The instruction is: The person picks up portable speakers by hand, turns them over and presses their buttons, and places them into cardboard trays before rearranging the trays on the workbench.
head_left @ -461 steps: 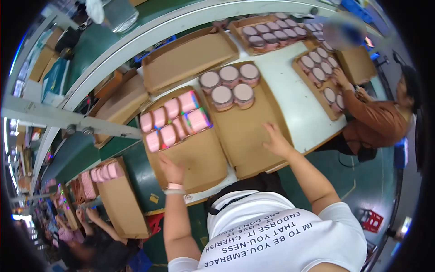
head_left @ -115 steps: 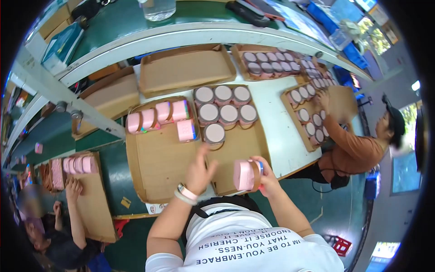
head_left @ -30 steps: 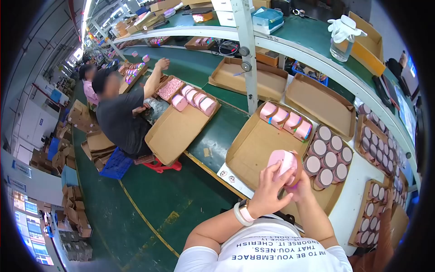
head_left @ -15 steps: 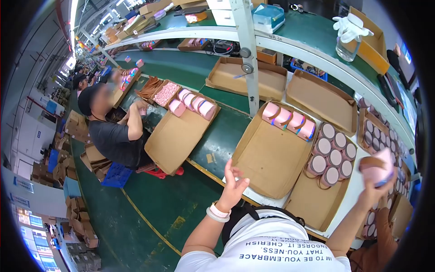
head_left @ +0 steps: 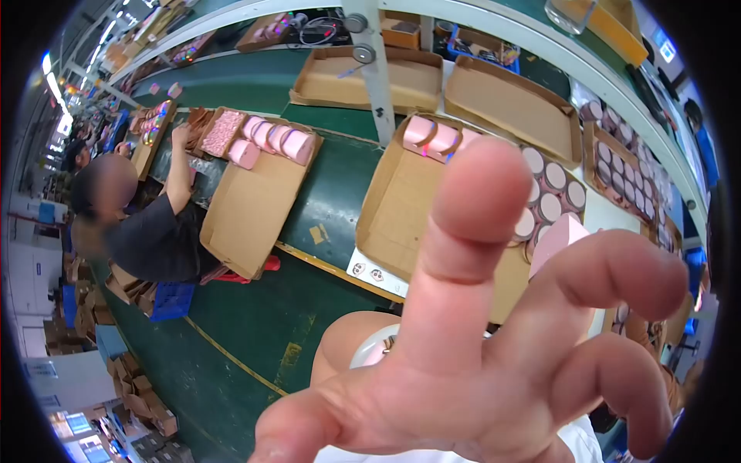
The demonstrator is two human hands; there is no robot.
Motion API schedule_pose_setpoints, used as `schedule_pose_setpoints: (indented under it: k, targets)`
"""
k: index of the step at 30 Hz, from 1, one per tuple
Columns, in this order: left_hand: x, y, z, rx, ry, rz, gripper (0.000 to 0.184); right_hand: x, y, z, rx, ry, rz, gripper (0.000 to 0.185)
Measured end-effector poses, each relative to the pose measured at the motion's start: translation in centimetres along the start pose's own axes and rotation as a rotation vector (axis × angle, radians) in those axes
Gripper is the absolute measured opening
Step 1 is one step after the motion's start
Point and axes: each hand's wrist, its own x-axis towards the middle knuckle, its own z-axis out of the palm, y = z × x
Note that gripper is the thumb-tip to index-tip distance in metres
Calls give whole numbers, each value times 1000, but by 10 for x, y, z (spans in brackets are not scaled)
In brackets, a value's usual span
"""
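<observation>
My left hand (head_left: 463, 347) fills the lower middle of the view, very close to the camera. Its fingers and thumb are spread, with nothing in them, and a white band (head_left: 369, 347) shows at the wrist behind. Past the fingers, part of a pink piece (head_left: 557, 241) shows; the rest is covered. My right hand is hidden behind my left. Pink cylinders with brown straps (head_left: 440, 137) lie in a row at the far end of a cardboard tray (head_left: 386, 208). To the right, several pink cylinders with pale round ends (head_left: 549, 208) stand close together, partly covered by my fingers.
At the left a co-worker (head_left: 158, 231) sits by another cardboard tray (head_left: 251, 204) with pink cylinders and small pink pieces. Two more trays (head_left: 370, 81) stand behind a metal post (head_left: 378, 100). More cylinders fill a box (head_left: 621, 166) at the right. A blue crate (head_left: 171, 299) is on the floor.
My left hand has risen from beside the tray to right before the camera. The view has shifted. The pink strapped cylinder, earlier in my right hand, is now mostly out of sight.
</observation>
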Motion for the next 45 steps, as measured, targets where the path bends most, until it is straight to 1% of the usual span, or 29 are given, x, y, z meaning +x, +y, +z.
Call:
schedule_pose_setpoints:
  k: [1,2,3,5,6,7,9,10,12,13,14,18,20,24,26,28,31,33,35,37,38,39,40,41,42,43,44,45]
  targets:
    - [-6,-18,-5,-5,16,-1,80,-3,2,-3,-7,-2,18,105]
    - [-31,-27,10,-7,30,0,80,-5,1,-4,-12,27,35,103]
    - [-14,-17,-1,-9,40,2,79,-6,0,-7,-19,37,37,103]
    - [-26,-35,-1,-7,54,1,78,-7,-2,-15,-80,14,89,100]
    - [5,-22,-20,-6,60,-1,78,-10,-5,-10,-102,64,112,99]
    - [-31,-46,1,-5,64,-5,78,-12,-5,-10,-104,74,108,99]
    - [-27,-55,8,-2,65,-15,77,-16,-3,-11,-63,126,118,100]
    - [-26,-42,-5,2,65,-20,76,-17,-1,-13,-40,151,123,101]
    - [-16,-37,5,12,68,-27,76,-19,-2,-7,-30,157,129,101]
    - [-13,-20,-5,18,69,-28,75,-20,1,-11,-23,155,141,102]
    - [-24,-32,-3,24,70,-29,75,-21,3,-15,-22,160,137,102]
    - [14,-8,-22,53,83,-26,74,-25,5,-14,-24,150,181,102]
    - [18,2,-21,73,88,-20,73,-25,5,-11,-25,131,190,101]
    - [14,3,-15,111,101,5,71,-23,7,-6,-33,112,226,100]
    - [21,5,-22,129,112,16,71,-23,11,-9,-35,110,232,100]
    - [10,-27,-26,151,123,26,70,-21,13,-8,-24,92,225,100]
    - [2,-36,-15,185,141,41,69,-19,11,-7,-6,99,270,99]
    - [2,-22,-22,205,154,52,69,-16,10,-5,20,107,274,99]
    - [22,5,-27,225,168,67,68,-13,14,-9,43,114,280,99]
    - [36,24,-32,242,182,81,68,-7,24,-25,72,84,380,98]
    - [39,25,-34,244,190,84,67,-6,23,-33,67,90,382,98]
    - [40,21,-35,243,197,85,67,-4,21,-42,-197,128,98,97]
    - [41,34,-49,319,281,50,65,0,18,-52,-458,163,-192,96]
    - [41,56,-71,396,360,8,64,13,5,-69,-532,275,-388,95]
    - [38,70,-88,431,422,13,59,27,-18,-81,-583,428,-552,91]
    - [34,79,-102,467,491,18,55,36,-39,-101,-392,510,-650,84]
    - [30,84,-111,457,494,3,55,45,-63,-124,-324,587,-801,75]
    - [28,87,-117,534,540,20,51,51,-83,-127,-260,548,-899,70]
